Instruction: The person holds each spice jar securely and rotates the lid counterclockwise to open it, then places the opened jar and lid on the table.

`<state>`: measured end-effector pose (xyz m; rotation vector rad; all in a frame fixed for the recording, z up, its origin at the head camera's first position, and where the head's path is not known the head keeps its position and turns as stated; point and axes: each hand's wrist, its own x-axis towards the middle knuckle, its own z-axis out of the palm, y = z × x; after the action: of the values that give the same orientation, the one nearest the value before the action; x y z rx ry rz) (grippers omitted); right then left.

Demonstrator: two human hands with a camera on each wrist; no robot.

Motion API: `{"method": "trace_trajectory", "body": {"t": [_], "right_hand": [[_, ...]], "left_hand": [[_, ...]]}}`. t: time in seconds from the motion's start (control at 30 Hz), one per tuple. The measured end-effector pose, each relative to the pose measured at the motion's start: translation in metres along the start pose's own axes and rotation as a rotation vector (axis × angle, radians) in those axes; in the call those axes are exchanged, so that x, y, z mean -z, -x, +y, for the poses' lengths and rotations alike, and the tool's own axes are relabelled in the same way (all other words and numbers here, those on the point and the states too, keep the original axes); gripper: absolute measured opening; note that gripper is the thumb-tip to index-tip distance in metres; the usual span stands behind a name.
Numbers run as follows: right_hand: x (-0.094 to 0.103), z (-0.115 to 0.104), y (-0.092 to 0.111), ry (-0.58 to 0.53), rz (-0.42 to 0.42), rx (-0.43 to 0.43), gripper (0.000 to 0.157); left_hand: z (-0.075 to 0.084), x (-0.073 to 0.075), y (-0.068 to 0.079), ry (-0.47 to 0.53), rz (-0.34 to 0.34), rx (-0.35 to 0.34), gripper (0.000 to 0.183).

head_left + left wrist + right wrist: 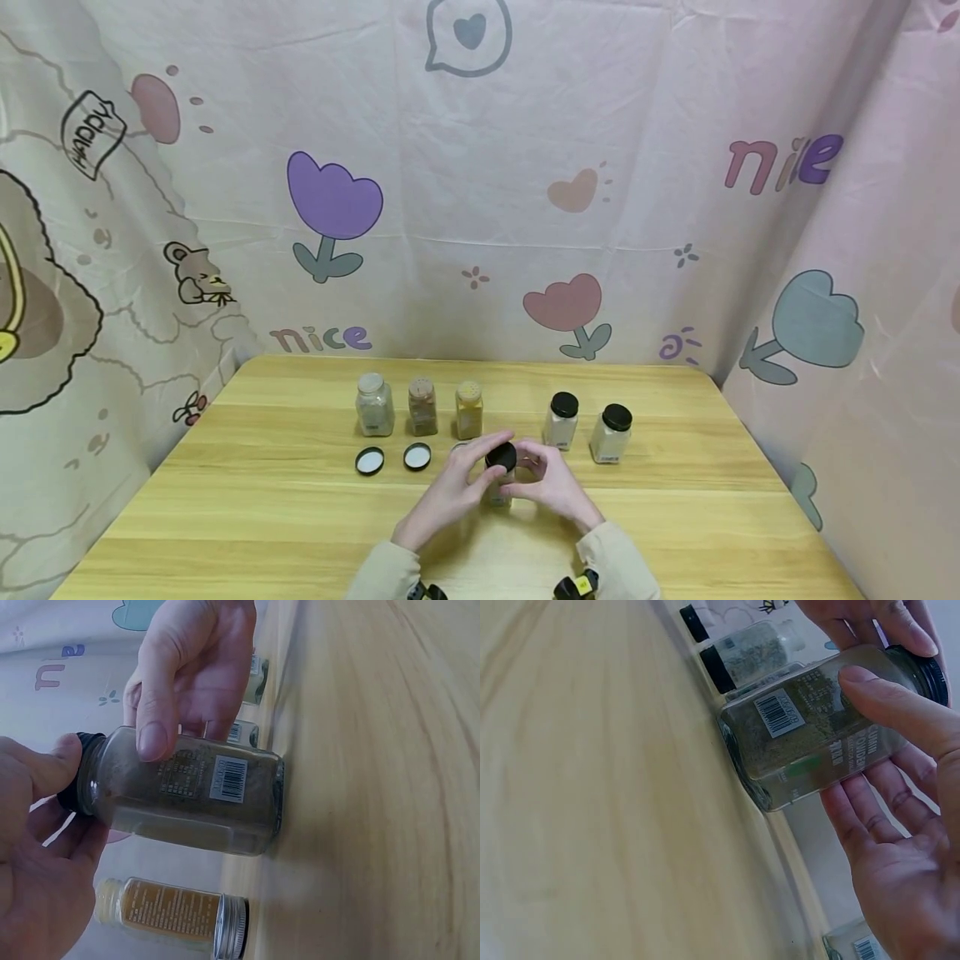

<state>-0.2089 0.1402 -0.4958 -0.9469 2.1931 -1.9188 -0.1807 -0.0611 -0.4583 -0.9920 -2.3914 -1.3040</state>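
In front of me a clear glass spice jar (195,799) with brownish-grey powder and a barcode label stands upright on the wooden table. My left hand (457,482) grips its black screw lid (501,455) between thumb and fingers. With thumb on one side and fingers on the other, my right hand (896,847) holds the jar's glass body. The lid sits on the jar's neck; whether it is tight or loose I cannot tell.
Behind stand lidless jars: one pale (375,408), one brown (422,408), one yellow (469,412). Two lids, the left lid (370,461) and the middle lid (417,456), lie before them; another is partly hidden by my left hand. Two black-capped jars (561,423) (611,437) stand right.
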Motion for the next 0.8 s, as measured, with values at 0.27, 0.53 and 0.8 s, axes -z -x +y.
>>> {"method": "trace_trajectory", "body": {"t": [0.27, 0.53, 0.8], "right_hand": [[0.000, 0.002, 0.000, 0.029, 0.015, 0.017, 0.050], [0.000, 0.001, 0.000, 0.046, 0.013, -0.004, 0.051], [0.000, 0.002, 0.002, 0.042, -0.003, 0.022, 0.049]], "left_hand": [[0.000, -0.002, -0.001, -0.030, 0.033, -0.020, 0.042], [0.003, -0.007, 0.000, -0.065, 0.133, 0.024, 0.047], [0.001, -0.011, 0.001, 0.033, 0.172, 0.113, 0.051]]}}
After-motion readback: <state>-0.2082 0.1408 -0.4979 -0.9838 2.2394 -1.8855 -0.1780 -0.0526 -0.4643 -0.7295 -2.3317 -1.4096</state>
